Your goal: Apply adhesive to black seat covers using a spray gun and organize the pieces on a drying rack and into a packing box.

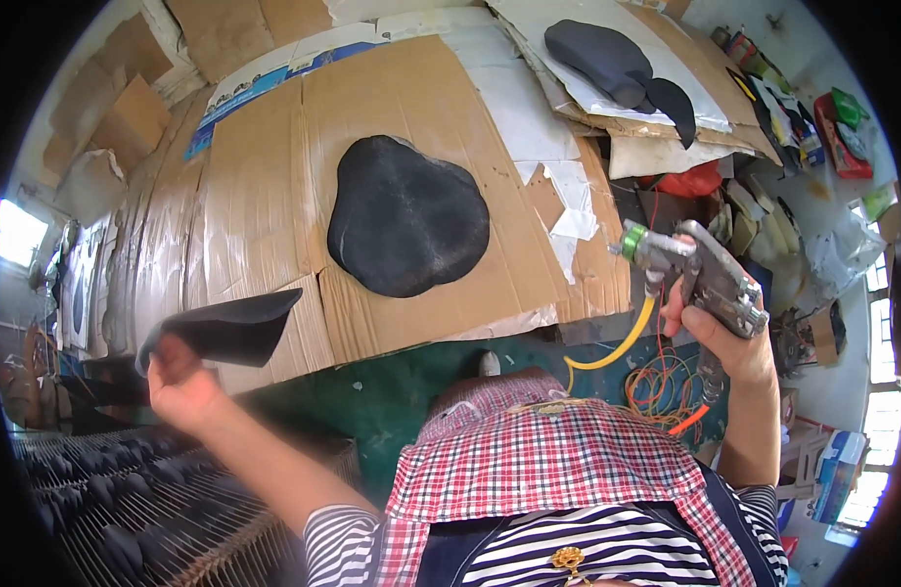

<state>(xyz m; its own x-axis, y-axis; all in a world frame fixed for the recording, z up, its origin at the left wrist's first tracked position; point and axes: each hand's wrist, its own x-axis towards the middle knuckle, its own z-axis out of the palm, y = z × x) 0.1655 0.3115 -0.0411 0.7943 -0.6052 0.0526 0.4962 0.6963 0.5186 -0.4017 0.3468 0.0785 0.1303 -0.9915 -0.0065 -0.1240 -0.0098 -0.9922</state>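
My left hand (181, 380) is closed on a thin, curved black sheet piece (237, 331), gripping its left end beside the table's near edge; the fingers are slightly blurred. Up at the right, my right hand (717, 328) wraps round the handle of a spray gun (710, 279). Its green-ringed nozzle faces left, over the table's right side. A yellow hose and an orange hose run from the gun. On the cardboard in the middle lies a black, rounded three-lobed padded piece (408, 217), apart from both hands.
Flattened cardboard (255, 186) covers the table. Dark padded pieces (599, 61) rest on a paper-topped stack at the far right. A wire rack (108, 499) holding several black pieces stands at the lower left. Coiled hoses (661, 386) lie on the green floor.
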